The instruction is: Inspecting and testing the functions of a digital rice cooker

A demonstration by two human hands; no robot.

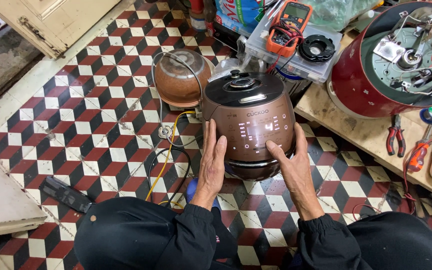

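— Dark sleeves (186,227) and knees at the bottom edge, person crouched over the tiled floor (91,115). Hands?

— Both on the brown rice cooker (248,125). Left hand (212,162) lies flat against its left front side, fingers straight and together, not curled. Right hand (291,167) rests open on the right front, thumb tip touching the lit control panel (256,131). Neither one grips anything.

— Cooker location?

— On the floor, upright, lid closed, just in front of the knees, beside the low wooden bench (371,135).

— Around it?

— Copper-coloured inner pot (178,80) upside down just behind it to the left. Grey cord (160,107) loops over the pot; yellow cable (165,165) and black cable (151,170) run on the tiles near the left hand. On the bench: red cooker body (356,80) opened up, wiring showing, red-handled pliers (395,136) near it. Orange multimeter (288,22) sits on a clear plastic box (296,62) behind.

— Anything else?

— Black flat piece (66,194) on the tiles, far left.
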